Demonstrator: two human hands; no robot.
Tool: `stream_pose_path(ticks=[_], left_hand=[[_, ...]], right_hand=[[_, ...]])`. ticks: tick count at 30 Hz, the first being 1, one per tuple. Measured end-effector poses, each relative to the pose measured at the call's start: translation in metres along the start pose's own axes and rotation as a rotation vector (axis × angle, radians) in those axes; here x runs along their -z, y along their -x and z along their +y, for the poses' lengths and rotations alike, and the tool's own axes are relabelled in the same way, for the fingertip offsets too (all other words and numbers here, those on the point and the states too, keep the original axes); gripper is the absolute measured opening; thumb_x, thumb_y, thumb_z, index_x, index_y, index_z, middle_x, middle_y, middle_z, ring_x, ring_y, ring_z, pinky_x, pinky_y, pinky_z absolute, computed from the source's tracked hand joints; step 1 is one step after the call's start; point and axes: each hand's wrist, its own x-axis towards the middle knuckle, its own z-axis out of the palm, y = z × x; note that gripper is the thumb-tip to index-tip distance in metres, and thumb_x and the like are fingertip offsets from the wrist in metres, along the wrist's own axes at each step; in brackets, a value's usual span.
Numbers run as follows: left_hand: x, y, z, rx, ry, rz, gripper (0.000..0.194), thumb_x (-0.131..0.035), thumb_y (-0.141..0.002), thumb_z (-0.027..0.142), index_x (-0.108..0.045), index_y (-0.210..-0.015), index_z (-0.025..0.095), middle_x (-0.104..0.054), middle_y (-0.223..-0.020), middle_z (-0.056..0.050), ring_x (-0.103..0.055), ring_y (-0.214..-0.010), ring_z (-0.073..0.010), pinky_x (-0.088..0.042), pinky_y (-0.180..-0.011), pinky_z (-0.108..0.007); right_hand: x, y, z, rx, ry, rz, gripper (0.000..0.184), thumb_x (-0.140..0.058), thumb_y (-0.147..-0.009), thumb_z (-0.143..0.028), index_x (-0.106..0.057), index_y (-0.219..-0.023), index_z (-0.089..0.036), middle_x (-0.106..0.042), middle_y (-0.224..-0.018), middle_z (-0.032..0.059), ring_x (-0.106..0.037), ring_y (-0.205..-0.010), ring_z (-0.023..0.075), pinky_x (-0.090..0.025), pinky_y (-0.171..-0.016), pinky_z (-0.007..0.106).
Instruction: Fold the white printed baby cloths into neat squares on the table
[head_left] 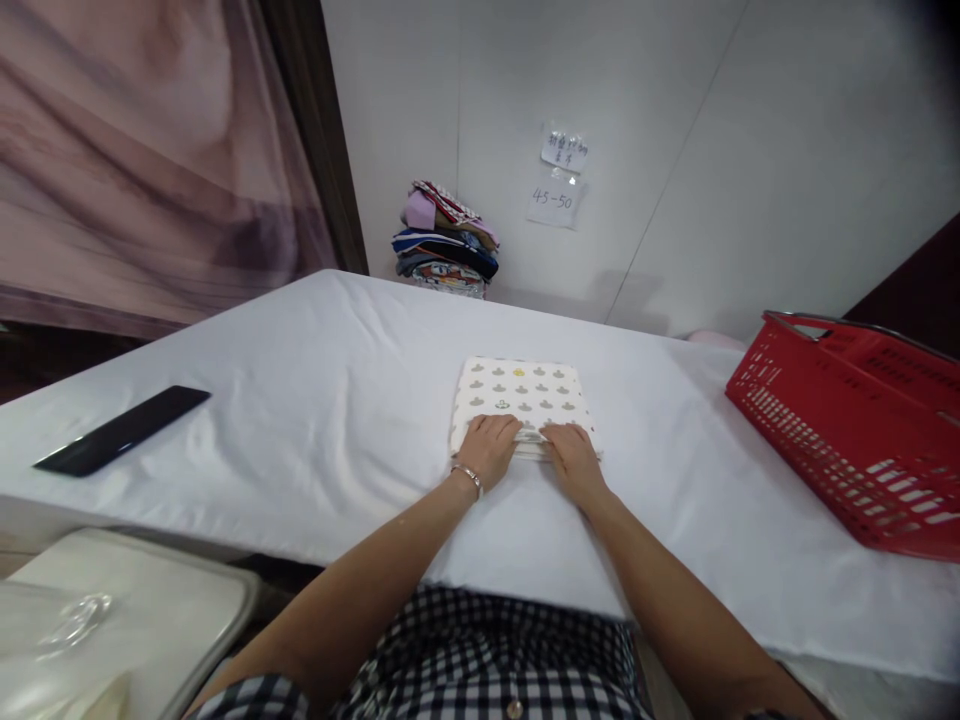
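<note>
A folded white cloth (519,386) with rows of small grey duck-like prints and one yellow print lies flat on the white-covered table. My left hand (489,447) grips its near edge left of the middle, fingers curled over the top layer; a bracelet circles that wrist. On the same edge, a little to the right, my right hand (574,458) has its fingers bent over the fabric. Between the two hands the near edge bulges up slightly. Both thumbs are mostly hidden.
A red plastic basket (832,420) stands at the table's right end. To the left lies a flat black object (124,430). A stack of folded clothes (448,245) rises behind the table's back edge, near paper notes (553,200) on the wall. A pale lidded bin (142,590) is at lower left.
</note>
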Motion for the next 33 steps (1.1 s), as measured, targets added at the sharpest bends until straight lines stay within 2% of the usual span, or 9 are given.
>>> stream_pose_path(ticks=[4, 8, 14, 20, 26, 33], left_hand=[[0.0, 0.0, 0.0, -0.013, -0.044, -0.071, 0.017, -0.042, -0.086, 0.015, -0.057, -0.093, 0.02, -0.064, -0.09, -0.003, -0.055, -0.088, -0.0178, -0.037, -0.08, -0.035], [-0.001, 0.001, -0.001, 0.013, -0.078, -0.093, 0.017, -0.042, -0.087, 0.017, -0.057, -0.094, 0.019, -0.064, -0.091, -0.004, -0.054, -0.089, -0.0183, -0.037, -0.08, -0.035], [-0.002, -0.002, 0.001, 0.038, -0.115, -0.189, 0.016, -0.042, -0.087, 0.019, -0.057, -0.093, 0.018, -0.064, -0.092, -0.004, -0.054, -0.091, -0.0196, -0.037, -0.079, -0.035], [-0.002, -0.002, 0.003, 0.039, -0.145, -0.139, 0.034, -0.04, -0.082, 0.008, -0.05, -0.112, 0.02, -0.059, -0.11, -0.006, -0.049, -0.102, -0.02, -0.036, -0.083, -0.035], [-0.002, 0.0, 0.002, 0.071, -0.123, -0.207, 0.029, -0.042, -0.078, 0.005, -0.055, -0.1, 0.02, -0.063, -0.1, -0.005, -0.053, -0.095, -0.02, -0.037, -0.082, -0.036], [-0.005, 0.003, -0.002, 0.083, -0.082, -0.155, 0.034, -0.042, -0.076, 0.002, -0.056, -0.103, 0.02, -0.065, -0.098, -0.005, -0.056, -0.093, -0.0206, -0.038, -0.084, -0.038]], right_hand=[[0.001, -0.001, 0.0, 0.007, 0.019, -0.042, 0.029, -0.036, -0.087, -0.016, -0.054, -0.11, -0.02, -0.061, -0.11, 0.007, -0.05, -0.106, 0.0184, -0.031, -0.095, 0.039], [0.006, 0.002, 0.007, -0.01, 0.097, -0.05, 0.032, -0.039, -0.085, -0.014, -0.053, -0.113, -0.02, -0.058, -0.116, 0.0063, -0.046, -0.111, 0.0195, -0.028, -0.098, 0.04], [0.017, 0.012, 0.028, -0.12, 0.232, -0.023, 0.047, -0.034, -0.077, -0.003, -0.05, -0.118, -0.02, -0.056, -0.12, 0.0056, -0.045, -0.115, 0.0182, -0.026, -0.099, 0.04], [0.02, 0.014, 0.03, -0.182, 0.275, -0.012, 0.058, -0.033, -0.069, 0.003, -0.048, -0.12, -0.021, -0.054, -0.123, 0.0045, -0.043, -0.118, 0.0175, -0.022, -0.101, 0.042], [0.017, 0.016, 0.029, -0.188, 0.281, -0.097, 0.058, -0.034, -0.067, 0.003, -0.053, -0.115, -0.024, -0.055, -0.122, 0.0034, -0.044, -0.117, 0.019, -0.024, -0.099, 0.044], [0.015, 0.016, 0.028, -0.16, 0.283, -0.051, 0.053, -0.035, -0.072, 0.001, -0.053, -0.116, -0.022, -0.056, -0.12, 0.0064, -0.044, -0.117, 0.023, -0.025, -0.098, 0.049]])
